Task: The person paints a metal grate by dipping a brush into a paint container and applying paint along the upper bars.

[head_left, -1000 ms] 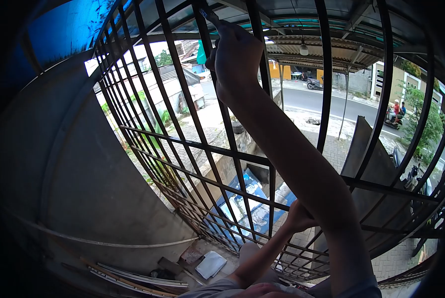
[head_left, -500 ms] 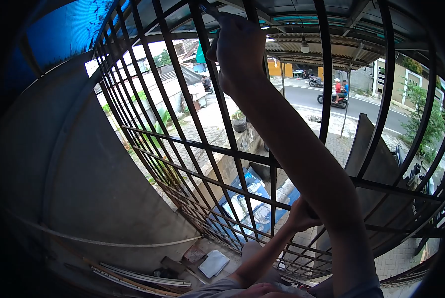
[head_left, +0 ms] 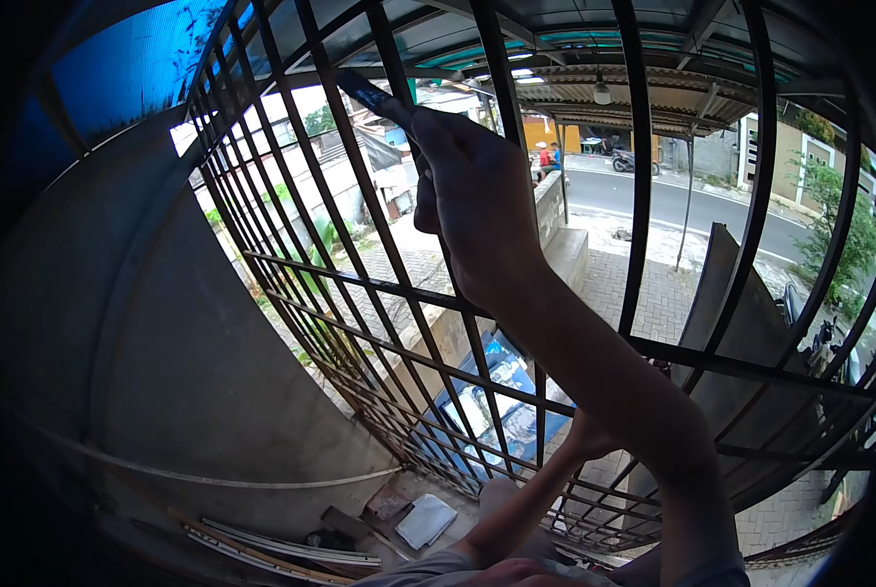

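My right hand (head_left: 472, 186) is raised and closed around the handle of a dark-tipped paintbrush (head_left: 371, 96). The brush points up and left across the upper bars of a dark metal grille (head_left: 399, 289); whether its tip touches a bar is unclear. My left hand (head_left: 593, 435) is lower, by the grille's horizontal bar and partly behind my right forearm. Its fingers are hidden, and so is anything in them.
A grey wall (head_left: 193, 342) curves along the left. On the floor lie a white folded sheet (head_left: 425, 520) and long strips (head_left: 272, 548). Beyond the bars are a blue sheet (head_left: 492, 401), a dark panel (head_left: 707, 284), a street (head_left: 609, 194) and people on a motorbike.
My right hand has moved down slightly, and the brush has swung left, away from its earlier bar. My left hand stays almost in place. The motorbike outside has moved left.
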The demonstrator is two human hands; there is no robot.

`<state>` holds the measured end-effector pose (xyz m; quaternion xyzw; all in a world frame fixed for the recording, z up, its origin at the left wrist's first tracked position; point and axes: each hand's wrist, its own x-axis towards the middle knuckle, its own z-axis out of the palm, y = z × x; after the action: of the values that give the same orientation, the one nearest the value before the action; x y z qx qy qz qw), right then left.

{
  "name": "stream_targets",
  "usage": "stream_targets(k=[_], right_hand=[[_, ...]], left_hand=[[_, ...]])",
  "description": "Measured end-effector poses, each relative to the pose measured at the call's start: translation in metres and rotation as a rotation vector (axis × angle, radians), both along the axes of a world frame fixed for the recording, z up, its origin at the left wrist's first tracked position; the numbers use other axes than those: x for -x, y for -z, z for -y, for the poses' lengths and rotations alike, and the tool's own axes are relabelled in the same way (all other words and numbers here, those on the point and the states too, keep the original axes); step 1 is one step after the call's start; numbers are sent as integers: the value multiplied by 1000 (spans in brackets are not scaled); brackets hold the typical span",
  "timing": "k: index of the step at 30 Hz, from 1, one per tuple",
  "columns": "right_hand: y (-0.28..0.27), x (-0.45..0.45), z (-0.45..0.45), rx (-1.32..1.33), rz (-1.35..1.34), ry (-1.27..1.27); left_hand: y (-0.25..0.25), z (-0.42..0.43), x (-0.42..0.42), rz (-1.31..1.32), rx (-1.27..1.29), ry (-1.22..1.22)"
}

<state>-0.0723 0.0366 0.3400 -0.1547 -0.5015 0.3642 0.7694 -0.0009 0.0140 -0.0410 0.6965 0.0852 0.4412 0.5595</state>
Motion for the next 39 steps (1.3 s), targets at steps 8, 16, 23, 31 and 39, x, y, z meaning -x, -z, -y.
stream_targets(k=[8,16,23,31,39], right_hand=[[5,16,-47,-95,297,429],[-28,19,-84,-166,299,585],[-70,44,-118,-190,116,736],[-75,56,-115,-198,117,715],[-82,49,-124,-218,156,776]], left_hand=[[-28,8,5,-23,-89,-26],[-32,6,-1,31,-175,-102],[-34,9,2,22,-149,-113],[-32,9,2,39,-134,-72],[-28,6,1,7,-252,-134]])
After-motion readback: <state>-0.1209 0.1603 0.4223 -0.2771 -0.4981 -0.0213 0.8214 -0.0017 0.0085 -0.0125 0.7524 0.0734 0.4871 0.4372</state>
